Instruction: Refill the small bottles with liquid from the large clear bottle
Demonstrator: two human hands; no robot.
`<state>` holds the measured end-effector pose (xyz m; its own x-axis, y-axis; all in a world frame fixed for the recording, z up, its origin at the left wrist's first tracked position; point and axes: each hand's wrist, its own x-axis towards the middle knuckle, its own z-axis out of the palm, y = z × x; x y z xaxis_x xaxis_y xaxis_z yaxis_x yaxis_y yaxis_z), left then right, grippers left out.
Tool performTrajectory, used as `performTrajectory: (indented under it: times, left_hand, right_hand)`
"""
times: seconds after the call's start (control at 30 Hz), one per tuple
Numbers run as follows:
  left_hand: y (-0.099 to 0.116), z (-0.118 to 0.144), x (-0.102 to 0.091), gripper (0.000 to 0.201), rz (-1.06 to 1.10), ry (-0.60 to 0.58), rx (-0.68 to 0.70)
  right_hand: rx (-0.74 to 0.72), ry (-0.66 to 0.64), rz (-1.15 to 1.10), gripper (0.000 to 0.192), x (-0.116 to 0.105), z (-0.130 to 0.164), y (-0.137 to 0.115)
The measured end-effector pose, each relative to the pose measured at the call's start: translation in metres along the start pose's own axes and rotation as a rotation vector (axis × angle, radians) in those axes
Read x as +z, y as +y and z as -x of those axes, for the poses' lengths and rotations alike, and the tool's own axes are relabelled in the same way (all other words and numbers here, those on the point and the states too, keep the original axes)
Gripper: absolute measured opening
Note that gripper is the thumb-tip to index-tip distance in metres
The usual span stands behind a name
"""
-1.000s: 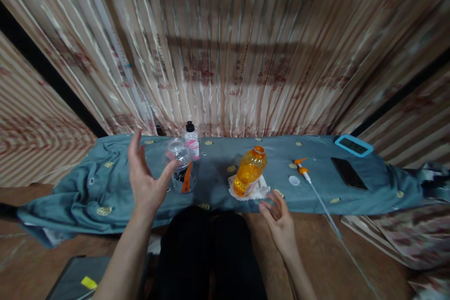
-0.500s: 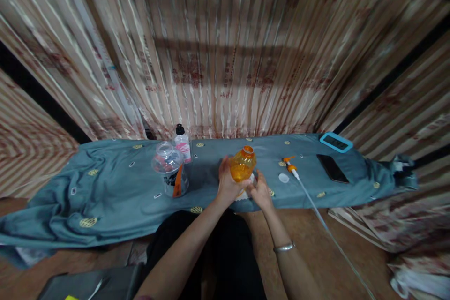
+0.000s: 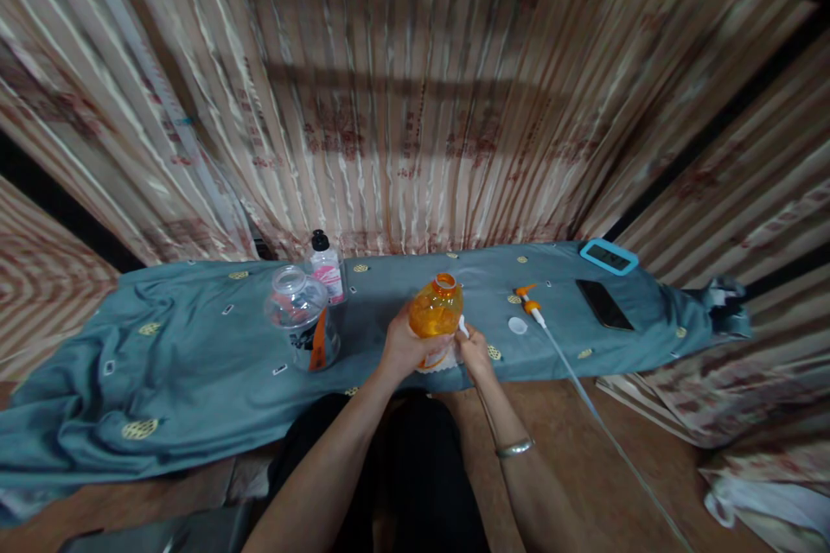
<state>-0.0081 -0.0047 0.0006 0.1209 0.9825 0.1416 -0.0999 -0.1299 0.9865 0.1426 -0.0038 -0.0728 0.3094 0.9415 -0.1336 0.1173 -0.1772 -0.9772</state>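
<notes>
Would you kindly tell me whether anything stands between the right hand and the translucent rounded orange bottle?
Yes: a small piece of white material shows at the fingertips of the right hand, next to the orange bottle. Nothing visible separates the grip of the left hand from it.

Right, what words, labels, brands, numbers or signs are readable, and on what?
None can be read for sure.
Clear plastic jar with black-and-orange marking: too blurred.
Clear black-capped bottle with pink label: too small.
Translucent orange bottle: nothing legible.
Red-printed beige curtain: too blurred.
Blue-framed rectangular screen: no digits legible.
Teal patterned cloth: patches too small.
</notes>
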Motion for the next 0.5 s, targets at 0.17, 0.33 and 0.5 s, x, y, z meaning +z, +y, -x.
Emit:
performTrajectory:
  times: [0.17,0.33,0.5]
  left_hand:
    - [0.003,0.001,-0.002,0.056,-0.027,-0.017,-0.009]
    - [0.006,0.001,-0.001,0.056,-0.035,-0.012,-0.016]
    - [0.008,0.001,0.002,0.065,-0.009,-0.047,-0.014]
  right_hand:
    - [0.043,-0.085,-0.229,0.034,0.012,-0.002,-0.021]
    - [-0.048,-0.109,-0.311,0.033,0.002,-0.012,-0.060]
    - [-0.282,-0.059,-0.241,0.034,-0.016,-0.003,-0.110]
